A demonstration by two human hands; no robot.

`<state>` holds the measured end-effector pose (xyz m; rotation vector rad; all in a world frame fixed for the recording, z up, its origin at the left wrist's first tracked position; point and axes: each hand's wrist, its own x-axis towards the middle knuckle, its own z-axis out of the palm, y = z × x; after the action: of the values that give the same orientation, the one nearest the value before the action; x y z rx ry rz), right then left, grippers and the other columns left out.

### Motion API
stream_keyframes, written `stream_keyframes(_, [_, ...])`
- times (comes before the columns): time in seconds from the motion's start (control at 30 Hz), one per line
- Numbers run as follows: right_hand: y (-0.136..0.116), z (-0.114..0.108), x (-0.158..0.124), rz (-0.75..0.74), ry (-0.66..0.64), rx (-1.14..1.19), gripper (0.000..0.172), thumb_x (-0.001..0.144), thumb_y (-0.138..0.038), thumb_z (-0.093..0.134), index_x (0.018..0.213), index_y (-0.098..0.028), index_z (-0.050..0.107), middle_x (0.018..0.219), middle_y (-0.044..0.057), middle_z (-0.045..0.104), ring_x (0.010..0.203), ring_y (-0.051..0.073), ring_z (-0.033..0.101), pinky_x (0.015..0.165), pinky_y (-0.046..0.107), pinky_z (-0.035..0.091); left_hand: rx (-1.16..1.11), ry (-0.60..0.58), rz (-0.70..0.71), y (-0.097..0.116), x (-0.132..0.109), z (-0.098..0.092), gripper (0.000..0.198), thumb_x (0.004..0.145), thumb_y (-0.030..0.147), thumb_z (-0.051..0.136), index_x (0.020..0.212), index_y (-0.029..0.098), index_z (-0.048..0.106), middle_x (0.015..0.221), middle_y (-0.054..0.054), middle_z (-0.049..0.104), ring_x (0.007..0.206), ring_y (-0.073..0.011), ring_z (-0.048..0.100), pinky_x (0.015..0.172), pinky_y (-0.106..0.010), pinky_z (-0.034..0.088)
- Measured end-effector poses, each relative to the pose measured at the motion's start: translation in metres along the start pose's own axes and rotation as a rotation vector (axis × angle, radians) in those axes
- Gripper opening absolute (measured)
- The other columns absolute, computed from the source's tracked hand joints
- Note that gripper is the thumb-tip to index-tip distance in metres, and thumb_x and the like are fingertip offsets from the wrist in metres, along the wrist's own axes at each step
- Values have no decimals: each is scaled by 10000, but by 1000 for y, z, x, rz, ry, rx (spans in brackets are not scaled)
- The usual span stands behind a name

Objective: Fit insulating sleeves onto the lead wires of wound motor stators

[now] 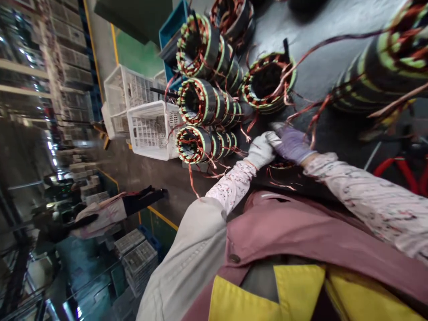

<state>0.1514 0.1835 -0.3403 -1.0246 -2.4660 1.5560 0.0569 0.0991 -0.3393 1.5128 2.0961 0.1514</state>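
My left hand, in a white glove, is closed with its fingers bent. My right hand, in a purple glove with pale fingertips, meets it, its fingers curled and slightly blurred. Whatever they grip is hidden between them. Just below the hands, part of a copper-wound stator shows, mostly covered by the gloves and wrists. Loose copper wire ends stick out around it. Left of my left hand lies a stator with green-edged windings. Beyond the hands stands another stator with its round opening facing me.
More stators lie side by side on the dark work surface, with a large one at right. White plastic crates and a blue bin stand at left. A person is farther off. Red tubing shows at right.
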Motion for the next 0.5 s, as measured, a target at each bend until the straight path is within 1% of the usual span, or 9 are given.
stream_keyframes(0.07, [-2, -13, -10, -30, -47, -62, 596, 932, -499, 371, 1324, -92, 560, 1378, 182, 553, 1317, 269, 491, 1143, 454, 367, -57, 33, 58, -1, -7, 0, 324, 810, 248, 661, 1112, 134, 691, 1230, -122, 653, 1140, -232, 626, 1028, -325, 502])
stream_keyframes(0.13, [-1, -31, -39, -82, -52, -167, 581, 922, -472, 400, 1329, -87, 554, 1405, 200, 521, 1332, 291, 471, 1135, 469, 372, -141, 139, 143, 0, -35, -2, 227, 883, 298, 593, 1032, 176, 713, 1265, -91, 645, 1211, -193, 585, 1086, -312, 457])
stream_keyframes(0.17, [0, -38, -57, -159, -30, -316, 573, 922, -472, 399, 1320, -93, 563, 1405, 207, 517, 1328, 307, 470, 1106, 484, 397, -180, 218, 142, 1, -55, -2, 237, 920, 322, 542, 1012, 189, 715, 1288, -83, 635, 1232, -176, 568, 1100, -320, 445])
stream_keyframes(0.2, [1, -43, -73, -253, -17, -438, 545, 926, -453, 399, 1298, -100, 582, 1375, 205, 543, 1315, 313, 478, 1096, 491, 402, -200, 291, 72, 2, -78, 0, 256, 941, 336, 508, 973, 196, 720, 1302, -82, 629, 1227, -167, 566, 1109, -334, 438])
stream_keyframes(0.23, [1, -44, -87, -360, -56, -506, 517, 915, -427, 427, 1267, -93, 604, 1341, 203, 571, 1292, 319, 492, 1095, 493, 399, -201, 317, -39, 2, -101, 4, 261, 939, 352, 515, 952, 200, 726, 1293, -87, 635, 1203, -170, 575, 1098, -350, 449])
stream_keyframes(0.3, [-2, -35, -101, -440, -158, -603, 441, 878, -341, 486, 1219, -106, 637, 1302, 190, 604, 1280, 328, 497, 1100, 512, 375, -190, 245, -284, 2, -140, 15, 242, 902, 377, 580, 946, 202, 742, 1367, -97, 590, 1240, -201, 550, 1089, -383, 457])
stream_keyframes(0.37, [-5, -20, -97, -419, -226, -638, 346, 835, -230, 504, 1114, -134, 686, 1170, 177, 672, 1224, 314, 540, 1098, 507, 364, -179, 134, -425, -2, -159, 27, 230, 863, 389, 636, 938, 207, 755, 1479, -91, 491, 1347, -231, 461, 1142, -405, 400])
stream_keyframes(0.43, [-8, -8, -84, -389, -239, -647, 253, 791, -189, 531, 962, -163, 716, 977, 159, 714, 1121, 302, 598, 1076, 494, 379, -171, 55, -444, -5, -157, 37, 247, 856, 404, 644, 957, 212, 761, 1552, -85, 394, 1431, -249, 356, 1198, -417, 309])
stream_keyframes(0.5, [-10, -6, -73, -392, -232, -645, 164, 758, -236, 588, 851, -182, 712, 879, 136, 716, 1008, 296, 636, 1013, 477, 436, -167, 17, -378, -6, -141, 42, 284, 868, 429, 622, 1001, 218, 758, 1586, -87, 334, 1472, -267, 281, 1223, -441, 238])
